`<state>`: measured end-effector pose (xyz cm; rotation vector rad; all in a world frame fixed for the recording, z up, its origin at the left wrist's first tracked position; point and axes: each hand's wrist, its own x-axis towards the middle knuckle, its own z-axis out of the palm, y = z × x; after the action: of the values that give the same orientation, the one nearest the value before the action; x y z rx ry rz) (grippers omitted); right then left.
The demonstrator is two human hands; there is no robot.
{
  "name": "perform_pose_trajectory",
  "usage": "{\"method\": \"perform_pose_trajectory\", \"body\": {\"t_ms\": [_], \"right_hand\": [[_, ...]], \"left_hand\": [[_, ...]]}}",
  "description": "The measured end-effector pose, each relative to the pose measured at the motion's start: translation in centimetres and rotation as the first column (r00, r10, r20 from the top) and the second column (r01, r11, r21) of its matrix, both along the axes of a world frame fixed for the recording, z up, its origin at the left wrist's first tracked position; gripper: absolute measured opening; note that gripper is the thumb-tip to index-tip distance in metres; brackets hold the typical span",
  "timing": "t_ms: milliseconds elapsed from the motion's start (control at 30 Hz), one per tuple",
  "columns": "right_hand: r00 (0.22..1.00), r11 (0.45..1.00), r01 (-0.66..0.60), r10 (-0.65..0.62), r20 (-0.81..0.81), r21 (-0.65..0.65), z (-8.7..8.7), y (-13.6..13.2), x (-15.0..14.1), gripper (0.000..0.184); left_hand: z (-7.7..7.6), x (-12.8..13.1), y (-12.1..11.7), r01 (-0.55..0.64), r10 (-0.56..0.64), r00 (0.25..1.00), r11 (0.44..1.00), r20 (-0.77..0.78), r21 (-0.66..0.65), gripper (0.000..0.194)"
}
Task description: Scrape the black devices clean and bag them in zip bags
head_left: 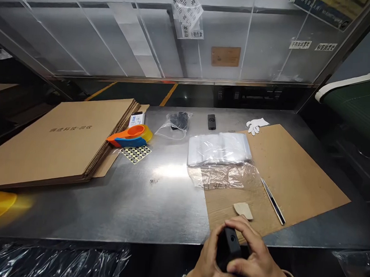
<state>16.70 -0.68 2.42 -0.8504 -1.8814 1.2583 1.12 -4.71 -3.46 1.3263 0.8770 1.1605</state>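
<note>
Both my hands hold a small black box-shaped device at the near edge of the steel table. My left hand wraps its left side. My right hand curls its fingers over the top and right side. Just beyond the hands, a small beige wedge-shaped piece lies on a brown cardboard sheet. A pen lies on the same sheet to the right.
A stack of clear plastic bags lies mid-table, with a bagged black item, a small black device and a white glove behind. Flattened cartons, an orange-blue tape dispenser and a sticker sheet are left.
</note>
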Motion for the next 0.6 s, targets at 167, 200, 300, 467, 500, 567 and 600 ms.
{"method": "perform_pose_trajectory", "body": {"t_ms": [167,200,300,467,500,567,600], "right_hand": [[0.972,0.983,0.181,-0.182,0.15,0.019,-1.5,1.0,1.4,0.051],[0.936,0.967,0.246,-0.253,0.245,0.06,-2.2,1.4,1.8,0.046],[0.788,0.937,0.246,-0.343,0.511,0.249,-5.0,2.2,2.5,0.044],[0.755,0.907,0.213,-0.389,0.527,0.364,-8.0,3.2,2.6,0.035],[0.768,0.91,0.212,-0.38,0.515,0.355,-7.8,3.3,2.7,0.034],[0.8,0.92,0.203,-0.353,0.486,0.335,-6.4,2.9,2.7,0.032],[0.831,0.931,0.195,-0.324,0.453,0.309,-5.3,2.5,2.6,0.032]], "left_hand": [[-2.1,-0.2,-0.5,-0.215,0.213,0.968,0.977,-0.131,-0.007,0.061],[-2.0,-0.3,-0.3,-0.235,0.231,0.962,0.972,-0.144,-0.013,0.056],[-0.8,-0.7,0.3,-0.224,0.232,0.955,0.973,-0.185,0.06,0.043],[0.8,-1.1,0.9,-0.144,0.158,0.962,0.987,-0.224,0.078,0.042],[0.8,-1.2,1.0,-0.132,0.142,0.964,0.989,-0.224,0.059,0.043],[0.8,-1.4,1.0,-0.115,0.12,0.969,0.993,-0.218,0.036,0.044],[0.8,-1.4,1.1,-0.111,0.113,0.969,0.994,-0.219,0.025,0.043]]}}
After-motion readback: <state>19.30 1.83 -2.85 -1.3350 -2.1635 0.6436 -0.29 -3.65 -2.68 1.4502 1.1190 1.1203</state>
